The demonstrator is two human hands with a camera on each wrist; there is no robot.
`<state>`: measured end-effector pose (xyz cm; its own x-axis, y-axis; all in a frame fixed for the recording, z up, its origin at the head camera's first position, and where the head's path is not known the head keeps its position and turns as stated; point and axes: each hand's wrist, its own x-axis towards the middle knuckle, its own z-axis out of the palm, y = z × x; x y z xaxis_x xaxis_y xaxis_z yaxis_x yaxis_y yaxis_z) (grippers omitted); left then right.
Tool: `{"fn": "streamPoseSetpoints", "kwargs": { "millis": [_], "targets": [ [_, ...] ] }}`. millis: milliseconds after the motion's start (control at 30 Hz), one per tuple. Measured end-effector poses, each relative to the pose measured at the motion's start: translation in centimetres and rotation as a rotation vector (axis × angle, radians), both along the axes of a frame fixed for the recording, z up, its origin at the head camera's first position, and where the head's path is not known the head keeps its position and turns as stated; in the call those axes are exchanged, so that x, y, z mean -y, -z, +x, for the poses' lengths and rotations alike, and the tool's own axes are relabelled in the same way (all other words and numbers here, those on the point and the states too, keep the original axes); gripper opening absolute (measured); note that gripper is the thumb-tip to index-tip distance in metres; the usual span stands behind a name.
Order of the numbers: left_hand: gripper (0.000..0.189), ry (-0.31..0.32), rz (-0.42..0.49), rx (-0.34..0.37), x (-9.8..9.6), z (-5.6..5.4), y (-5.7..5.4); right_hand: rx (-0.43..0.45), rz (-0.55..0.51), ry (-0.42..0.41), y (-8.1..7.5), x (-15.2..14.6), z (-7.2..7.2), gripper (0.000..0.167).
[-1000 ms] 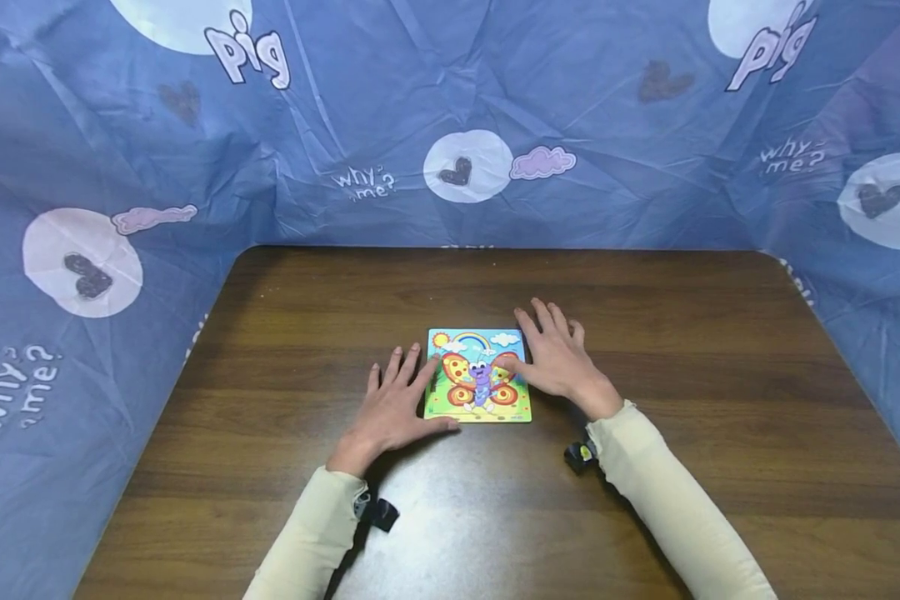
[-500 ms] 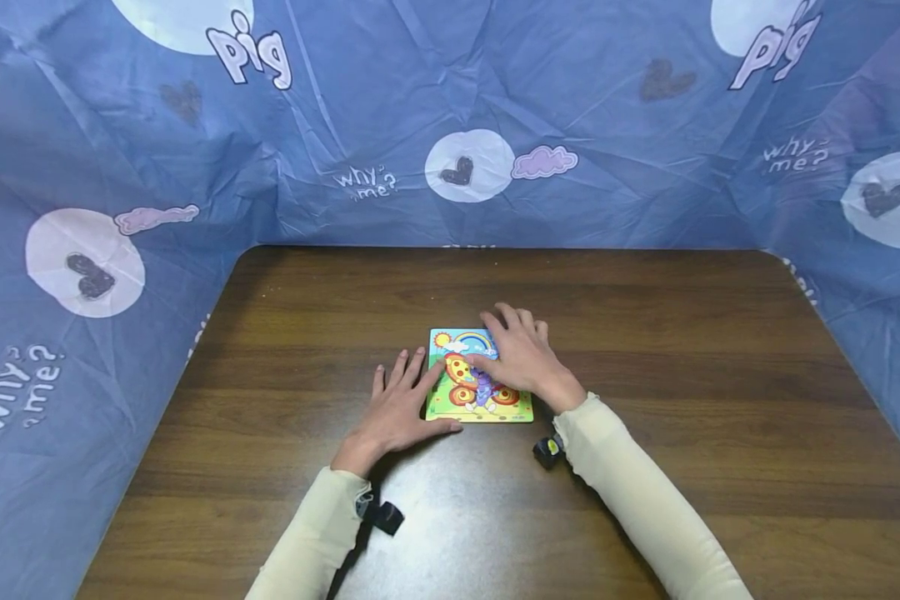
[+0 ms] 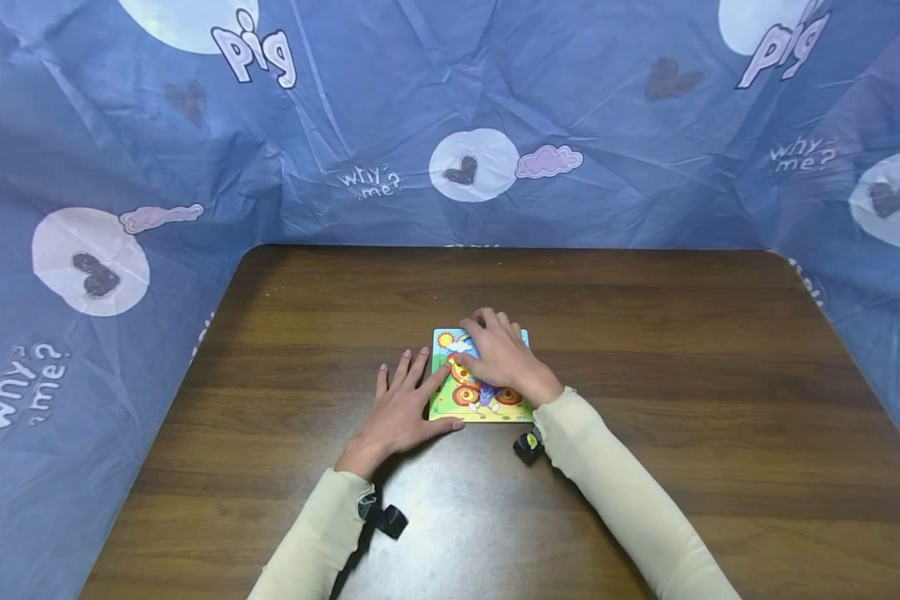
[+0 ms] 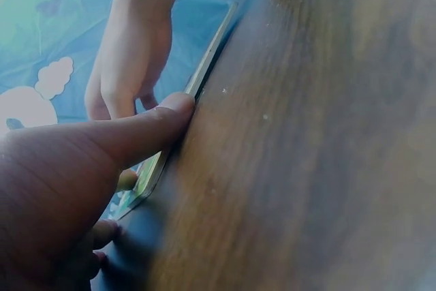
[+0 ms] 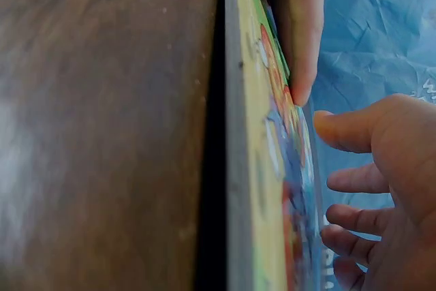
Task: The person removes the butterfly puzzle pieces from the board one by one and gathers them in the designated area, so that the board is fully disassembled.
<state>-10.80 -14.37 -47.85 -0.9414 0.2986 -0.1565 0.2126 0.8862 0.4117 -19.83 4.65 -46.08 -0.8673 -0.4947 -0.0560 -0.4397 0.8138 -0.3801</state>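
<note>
A square wooden puzzle board (image 3: 445, 408) with a butterfly picture lies flat on the table. Its pale edge and bright face show side-on in the right wrist view. My left hand (image 3: 399, 417) rests at its left side, fingers spread, index finger over the face and thumb along the near edge. In the left wrist view the thumb (image 4: 167, 120) lies against the board's edge. Over the upper middle of the board is my right hand (image 3: 504, 357), fingers loosely bent and nothing held. It covers the butterfly's head and right wing. The right thumb (image 5: 347, 127) is near the left index fingertip.
The brown wooden table (image 3: 682, 350) has rounded far corners. A blue printed cloth (image 3: 360, 100) hangs behind it and on both sides. Each sleeve has a black wrist camera, left wrist camera (image 3: 392, 522) and right wrist camera (image 3: 527, 447).
My right hand has moved left across the board, from its right edge to over the upper middle, covering more of the butterfly. The left hand and board have stayed in place.
</note>
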Motion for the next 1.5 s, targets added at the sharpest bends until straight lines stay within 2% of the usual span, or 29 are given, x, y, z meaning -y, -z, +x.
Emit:
{"fn": "streamPoseSetpoints", "kwargs": {
  "millis": [167, 600, 1033, 1500],
  "targets": [
    [0.087, -0.003, 0.009, -0.006, 0.0, 0.0, 0.2, 0.027, -0.026, 0.000, 0.4, 0.5, -0.1, 0.056],
    [0.084, -0.003, -0.007, -0.030, 0.0, 0.0, 0.4, 0.029, -0.109, 0.000, 1.2, 1.6, -0.5, 0.043],
    [0.085, 0.008, -0.027, -0.038, 0.0, 0.0, 0.6, 0.034, -0.144, 0.064, 1.7, 2.4, -0.6, 0.039],
    [0.085, 0.018, -0.041, -0.038, 0.0, 0.0, 0.5, -0.019, -0.184, -0.032, 2.2, 2.7, -0.6, 0.031]
  ]
}}
